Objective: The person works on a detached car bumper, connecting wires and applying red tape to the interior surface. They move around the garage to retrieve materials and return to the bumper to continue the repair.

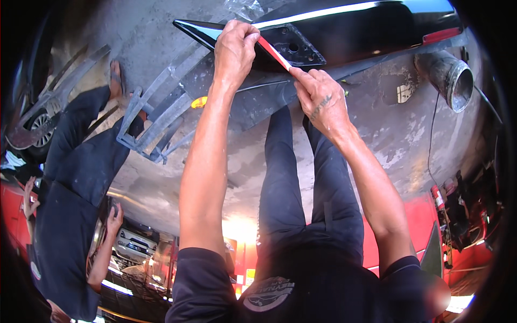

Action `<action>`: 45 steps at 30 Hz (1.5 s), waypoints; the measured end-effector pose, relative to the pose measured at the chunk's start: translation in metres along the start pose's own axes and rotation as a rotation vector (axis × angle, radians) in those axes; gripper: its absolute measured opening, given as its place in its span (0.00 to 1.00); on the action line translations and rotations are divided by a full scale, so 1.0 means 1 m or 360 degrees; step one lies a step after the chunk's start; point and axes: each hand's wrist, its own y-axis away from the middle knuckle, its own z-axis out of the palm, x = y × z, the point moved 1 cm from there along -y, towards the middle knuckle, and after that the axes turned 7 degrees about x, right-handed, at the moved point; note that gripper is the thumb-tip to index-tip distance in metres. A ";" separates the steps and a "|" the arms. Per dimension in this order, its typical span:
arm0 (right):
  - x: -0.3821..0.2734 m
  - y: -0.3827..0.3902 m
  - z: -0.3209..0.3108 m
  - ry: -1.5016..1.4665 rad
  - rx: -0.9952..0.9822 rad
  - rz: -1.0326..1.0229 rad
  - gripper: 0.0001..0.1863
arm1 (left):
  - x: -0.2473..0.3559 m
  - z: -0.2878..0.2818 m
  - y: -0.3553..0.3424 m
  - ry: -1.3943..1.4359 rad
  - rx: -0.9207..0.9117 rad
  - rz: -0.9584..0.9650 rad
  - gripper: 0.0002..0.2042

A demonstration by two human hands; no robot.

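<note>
A glossy black car bumper (pixel 355 33) lies across the top of the view, its pointed end toward the left. A narrow red strip with a pale edge, like tape (pixel 273 54), runs slantwise along a black flat part with holes (pixel 293 47). My left hand (pixel 235 51) is closed, its fingertips pinching the strip's upper end beside the bumper's tip. At the lower end, my right hand (pixel 321 97) has its index finger stretched along the strip and its thumb tucked beneath. The fingers' undersides are hidden.
A grey metal stand (pixel 156 110) is left of the bumper, near a yellow object (pixel 199 102). A wide metal pipe (pixel 455 81) sits at the right, with a cable (pixel 432 134) hanging nearby. Another person in dark clothes (pixel 81 156) stands at the left. Clear plastic (pixel 245 8) lies at the top.
</note>
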 end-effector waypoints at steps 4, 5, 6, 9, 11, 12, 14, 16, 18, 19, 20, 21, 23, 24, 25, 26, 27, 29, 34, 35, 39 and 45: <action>0.000 -0.001 0.000 0.0014 0.0010 -0.0012 0.14 | 0.001 0.000 0.000 -0.0005 0.0022 0.0038 0.06; 0.000 -0.001 0.001 0.0019 0.0009 -0.0016 0.14 | 0.001 0.000 0.000 -0.0014 0.0030 0.0061 0.06; 0.001 -0.001 0.002 0.0017 0.0004 -0.0015 0.14 | 0.001 0.000 -0.001 -0.0015 0.0032 0.0064 0.05; 0.003 0.001 0.004 0.0010 -0.0005 -0.0014 0.14 | 0.002 0.000 -0.001 -0.0035 0.0031 0.0079 0.05; 0.003 0.002 0.005 0.0014 -0.0018 -0.0013 0.14 | 0.003 0.000 0.000 -0.0058 0.0019 0.0084 0.05; 0.002 0.002 0.005 0.0014 -0.0026 -0.0009 0.14 | 0.002 0.000 0.001 -0.0061 0.0016 0.0085 0.05; 0.001 0.002 0.004 0.0014 -0.0042 -0.0002 0.14 | 0.001 0.000 0.001 -0.0066 0.0009 0.0088 0.05; 0.002 0.002 0.005 0.0019 -0.0043 -0.0006 0.14 | 0.002 0.000 0.001 -0.0074 0.0020 0.0103 0.05; 0.003 0.002 0.005 0.0020 -0.0047 -0.0009 0.14 | 0.001 0.001 0.001 -0.0080 0.0026 0.0123 0.05; 0.003 0.001 0.004 0.0020 -0.0051 -0.0011 0.15 | 0.001 0.000 0.000 -0.0081 0.0027 0.0134 0.05; 0.003 0.001 0.004 0.0019 -0.0056 -0.0012 0.15 | 0.002 0.000 0.000 -0.0082 0.0026 0.0144 0.04; 0.003 0.001 0.004 0.0020 -0.0058 -0.0014 0.15 | 0.002 0.000 0.000 -0.0082 0.0025 0.0143 0.04; 0.004 0.001 0.005 0.0023 -0.0058 -0.0017 0.15 | 0.003 0.000 0.000 -0.0079 0.0024 0.0143 0.04; 0.005 0.002 0.006 0.0017 -0.0063 -0.0018 0.15 | 0.003 0.000 0.000 -0.0084 0.0025 0.0149 0.04; 0.006 0.002 0.006 0.0011 -0.0067 -0.0019 0.16 | 0.003 0.001 -0.001 -0.0089 0.0026 0.0155 0.04; 0.007 0.002 0.007 0.0006 -0.0073 -0.0020 0.16 | 0.003 0.001 -0.001 -0.0094 0.0027 0.0159 0.04; 0.006 0.002 0.007 0.0006 -0.0078 -0.0018 0.16 | 0.003 0.001 -0.001 -0.0102 0.0028 0.0159 0.04; 0.006 0.002 0.006 0.0004 -0.0089 -0.0013 0.16 | 0.004 0.001 0.000 -0.0119 0.0028 0.0158 0.04; 0.006 0.002 0.006 0.0001 -0.0100 -0.0014 0.16 | 0.002 0.001 -0.001 -0.0120 0.0004 0.0160 0.04; 0.006 0.001 0.006 -0.0001 -0.0100 -0.0017 0.16 | 0.002 0.000 -0.002 -0.0120 0.0002 0.0162 0.04; 0.006 0.001 0.006 0.0004 -0.0109 -0.0012 0.16 | 0.004 -0.002 -0.002 -0.0117 -0.0005 0.0139 0.04; 0.003 -0.001 0.001 0.0028 -0.0177 0.0034 0.17 | 0.005 -0.004 -0.002 -0.0093 -0.0003 0.0106 0.04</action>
